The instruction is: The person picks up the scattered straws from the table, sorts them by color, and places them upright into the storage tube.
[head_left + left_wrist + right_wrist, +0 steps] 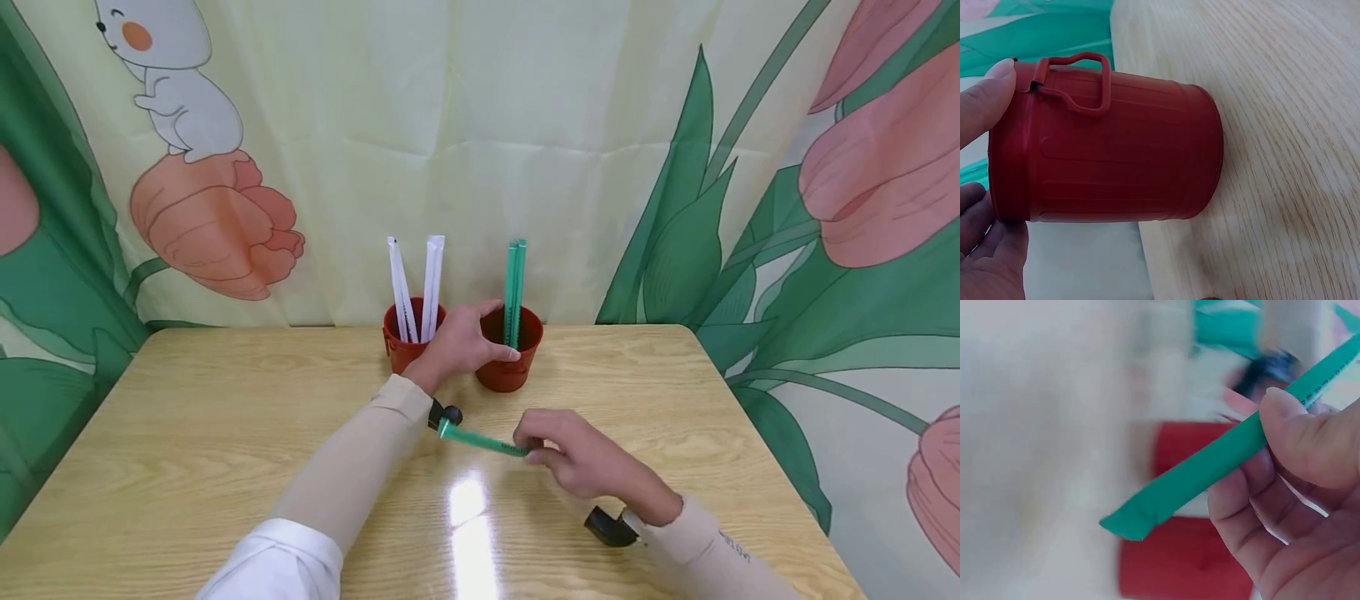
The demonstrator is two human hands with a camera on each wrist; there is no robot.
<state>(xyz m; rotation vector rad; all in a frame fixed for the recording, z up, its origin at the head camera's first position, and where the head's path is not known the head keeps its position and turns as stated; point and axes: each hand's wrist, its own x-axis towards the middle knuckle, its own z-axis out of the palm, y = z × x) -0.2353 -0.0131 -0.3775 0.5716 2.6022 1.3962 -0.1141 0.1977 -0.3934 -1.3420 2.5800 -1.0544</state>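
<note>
My left hand (463, 340) holds the right-hand small red bucket (501, 377) by its rim, thumb on one side and fingers on the other. The left wrist view shows this bucket's ribbed side and wire handle (1105, 81) close up. Several green wrapped straws (514, 292) stand upright in it. Over the table in front, my right hand (581, 454) pinches one green wrapped straw (1204, 465) between thumb and fingers near one end. Its other end points left, towards my left wrist. Dark print runs along the wrapper.
Left of the held bucket stands another red bucket (401, 357) with several white wrapped straws (431, 287). Both are near the back edge of the wooden table (225, 417). A printed curtain (487, 125) hangs behind. Black wrist cameras (611, 527) sit at both wrists.
</note>
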